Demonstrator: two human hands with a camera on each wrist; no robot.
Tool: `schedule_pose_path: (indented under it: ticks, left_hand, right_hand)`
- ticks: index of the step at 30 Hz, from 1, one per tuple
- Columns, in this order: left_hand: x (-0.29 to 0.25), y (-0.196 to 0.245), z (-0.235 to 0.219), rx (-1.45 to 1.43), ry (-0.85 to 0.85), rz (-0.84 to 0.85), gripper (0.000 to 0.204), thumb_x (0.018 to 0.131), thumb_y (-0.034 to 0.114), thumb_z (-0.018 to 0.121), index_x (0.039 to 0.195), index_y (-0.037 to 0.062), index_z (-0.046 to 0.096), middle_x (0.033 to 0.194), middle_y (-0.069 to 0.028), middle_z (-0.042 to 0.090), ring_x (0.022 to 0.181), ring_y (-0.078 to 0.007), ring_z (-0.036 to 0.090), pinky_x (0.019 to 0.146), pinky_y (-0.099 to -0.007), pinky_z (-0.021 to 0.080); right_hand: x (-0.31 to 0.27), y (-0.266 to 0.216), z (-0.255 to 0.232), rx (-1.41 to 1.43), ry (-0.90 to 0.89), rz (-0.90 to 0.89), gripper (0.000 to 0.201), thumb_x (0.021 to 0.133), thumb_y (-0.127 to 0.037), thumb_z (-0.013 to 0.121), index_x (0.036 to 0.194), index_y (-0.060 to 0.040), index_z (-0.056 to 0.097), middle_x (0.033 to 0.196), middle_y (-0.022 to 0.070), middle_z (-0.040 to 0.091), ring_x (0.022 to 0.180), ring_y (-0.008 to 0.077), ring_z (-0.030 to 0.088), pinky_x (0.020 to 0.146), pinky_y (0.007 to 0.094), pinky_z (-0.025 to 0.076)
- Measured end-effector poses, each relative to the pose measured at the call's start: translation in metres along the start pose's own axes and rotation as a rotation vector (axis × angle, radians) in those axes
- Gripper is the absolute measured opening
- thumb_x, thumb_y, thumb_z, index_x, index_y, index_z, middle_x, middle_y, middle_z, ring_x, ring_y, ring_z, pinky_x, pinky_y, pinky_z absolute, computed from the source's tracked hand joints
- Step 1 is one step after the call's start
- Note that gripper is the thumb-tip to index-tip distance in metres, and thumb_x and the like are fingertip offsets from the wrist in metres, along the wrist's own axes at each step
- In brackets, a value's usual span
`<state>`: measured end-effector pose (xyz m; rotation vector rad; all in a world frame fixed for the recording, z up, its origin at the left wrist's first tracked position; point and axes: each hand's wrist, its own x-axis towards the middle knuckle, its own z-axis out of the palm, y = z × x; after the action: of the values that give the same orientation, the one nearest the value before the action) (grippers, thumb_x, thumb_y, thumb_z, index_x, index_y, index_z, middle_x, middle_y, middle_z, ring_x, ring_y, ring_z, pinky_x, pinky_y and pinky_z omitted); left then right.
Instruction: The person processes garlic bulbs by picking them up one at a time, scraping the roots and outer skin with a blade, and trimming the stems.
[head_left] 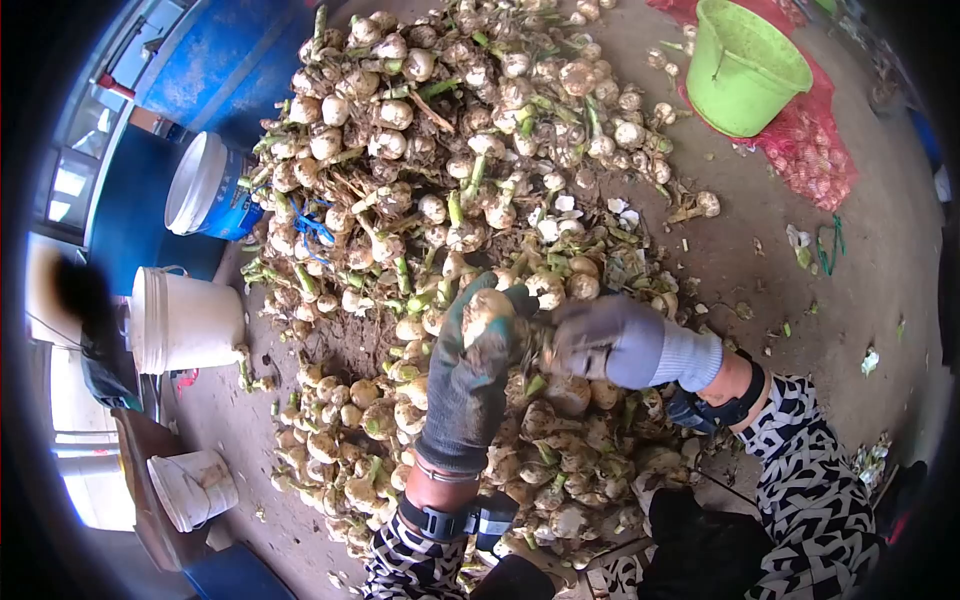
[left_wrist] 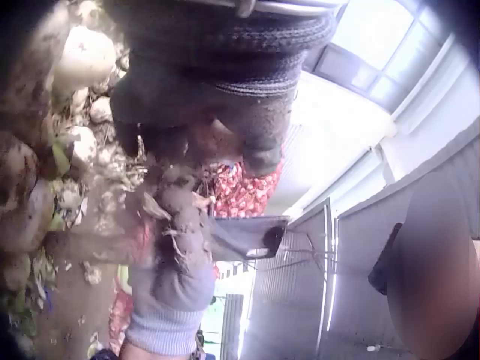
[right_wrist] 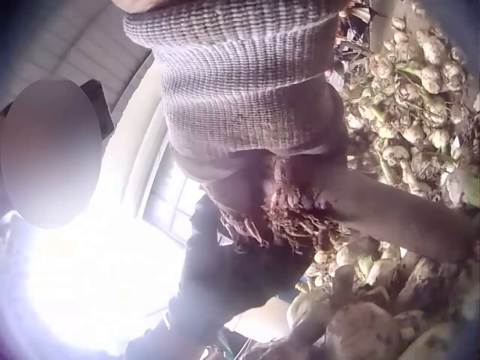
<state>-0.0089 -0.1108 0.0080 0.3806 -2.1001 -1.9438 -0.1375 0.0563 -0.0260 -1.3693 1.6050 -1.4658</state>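
Note:
My left hand [head_left: 470,385], in a dark glove, grips a pale bulb [head_left: 487,312] above the heap. Close beside it on the right is my right hand [head_left: 615,345], in a grey glove and blurred in the head view. In the left wrist view the right hand [left_wrist: 184,240] has its fingers curled round a tool with a wooden handle [left_wrist: 90,246] and a dark flat blade [left_wrist: 251,237]. Stringy roots [right_wrist: 289,214] show between the hands in the right wrist view. Whether the blade touches the bulb is hidden.
A large heap of bulbs with green stalk stubs [head_left: 395,115] spreads below and beyond the hands. White buckets [head_left: 195,320] and a blue bucket [head_left: 225,195] stand left. A green bucket [head_left: 745,75] stands by a red net sack [head_left: 815,150] at the upper right.

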Motion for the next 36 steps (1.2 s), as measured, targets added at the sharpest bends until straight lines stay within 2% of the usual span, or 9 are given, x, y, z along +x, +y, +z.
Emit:
schedule_pose_path:
  ticks: [1, 2, 4, 7, 10, 27, 32, 33, 36]
  left_hand:
    - [-0.004, 0.007, 0.009, -0.624, 0.06, -0.192, 0.054, 0.089, 0.018, 0.068, 0.133, -0.0033, 0.044, 0.124, -0.0138, 0.054, 0.11, -0.0189, 0.056, 0.098, -0.0292, 0.043]
    - [-0.003, 0.009, 0.009, -0.621, 0.054, -0.184, 0.054, 0.089, 0.018, 0.068, 0.133, -0.0033, 0.044, 0.124, -0.0138, 0.054, 0.11, -0.0189, 0.056, 0.098, -0.0292, 0.043]
    - [-0.003, 0.01, 0.004, 0.132, 0.02, 0.087, 0.066, 0.081, 0.018, 0.076, 0.134, -0.0024, 0.042, 0.125, -0.0149, 0.053, 0.113, -0.0205, 0.054, 0.099, -0.0323, 0.043]
    - [-0.002, 0.018, 0.018, 0.399, 0.133, 0.252, 0.073, 0.069, 0.017, 0.086, 0.128, -0.001, 0.047, 0.122, -0.0153, 0.055, 0.113, -0.0239, 0.055, 0.098, -0.035, 0.044]
    - [0.0, 0.02, 0.028, 0.465, 0.032, 0.264, 0.067, 0.068, 0.015, 0.087, 0.122, -0.0005, 0.051, 0.119, -0.0151, 0.057, 0.107, -0.0255, 0.059, 0.095, -0.0351, 0.046]
    - [-0.006, 0.019, 0.052, 0.427, -0.079, 0.037, 0.038, 0.062, 0.013, 0.081, 0.1, 0.0132, 0.073, 0.108, -0.0102, 0.06, 0.093, -0.0297, 0.064, 0.083, -0.0363, 0.052]
    - [-0.016, 0.011, 0.043, 0.426, -0.401, -0.021, 0.049, 0.063, 0.013, 0.081, 0.109, 0.0061, 0.065, 0.104, -0.0107, 0.066, 0.093, -0.0266, 0.067, 0.085, -0.0358, 0.052]
    - [-0.027, 0.022, 0.062, 0.117, -0.052, -0.133, 0.049, 0.069, 0.016, 0.08, 0.113, 0.0073, 0.06, 0.106, -0.012, 0.067, 0.095, -0.0261, 0.067, 0.084, -0.0363, 0.053]
    - [-0.038, 0.048, 0.066, 0.226, -0.415, 0.112, 0.058, 0.069, 0.019, 0.082, 0.118, 0.0068, 0.052, 0.103, -0.0115, 0.065, 0.092, -0.0233, 0.066, 0.082, -0.0369, 0.053]
  right_hand:
    - [-0.005, -0.001, 0.0, 0.005, -0.05, 0.035, 0.015, 0.085, -0.011, 0.067, 0.099, -0.0084, 0.068, 0.091, 0.0081, 0.066, 0.083, 0.0227, 0.065, 0.078, 0.0314, 0.052]
    - [-0.007, -0.012, -0.004, -0.022, -0.108, 0.094, 0.016, 0.083, -0.011, 0.068, 0.099, -0.0082, 0.068, 0.096, 0.01, 0.067, 0.083, 0.0247, 0.067, 0.078, 0.0318, 0.053]
    - [-0.018, -0.007, -0.007, -0.063, 0.038, 0.017, 0.016, 0.083, -0.012, 0.068, 0.098, -0.0089, 0.068, 0.097, 0.0098, 0.067, 0.083, 0.0258, 0.067, 0.077, 0.0324, 0.053]
    - [-0.03, -0.045, -0.024, -0.214, 0.232, 0.064, 0.014, 0.081, -0.017, 0.067, 0.094, -0.0115, 0.068, 0.097, 0.0081, 0.066, 0.082, 0.0285, 0.068, 0.072, 0.0348, 0.054]
    - [-0.029, -0.059, -0.025, -0.92, 0.183, 0.006, 0.029, 0.071, -0.019, 0.067, 0.099, -0.0154, 0.066, 0.109, -0.001, 0.064, 0.08, 0.025, 0.067, 0.064, 0.038, 0.055]
    - [-0.041, -0.053, -0.026, -1.01, 0.263, -0.002, 0.034, 0.071, -0.028, 0.07, 0.102, -0.0142, 0.064, 0.096, 0.0037, 0.064, 0.077, 0.0251, 0.064, 0.062, 0.038, 0.054]
    - [-0.049, -0.052, -0.023, -0.993, 0.23, 0.149, 0.032, 0.074, -0.027, 0.068, 0.104, -0.0158, 0.064, 0.081, 0.0059, 0.065, 0.072, 0.0266, 0.065, 0.061, 0.0417, 0.053]
    - [-0.05, -0.026, -0.031, -0.996, 0.232, 0.16, 0.032, 0.074, -0.027, 0.068, 0.104, -0.0158, 0.064, 0.081, 0.0059, 0.065, 0.072, 0.0266, 0.065, 0.061, 0.0417, 0.053]
    - [-0.063, 0.043, -0.041, -0.928, 0.054, 0.623, 0.028, 0.08, -0.028, 0.065, 0.104, -0.0145, 0.067, 0.071, 0.0108, 0.064, 0.065, 0.027, 0.064, 0.061, 0.0415, 0.053]
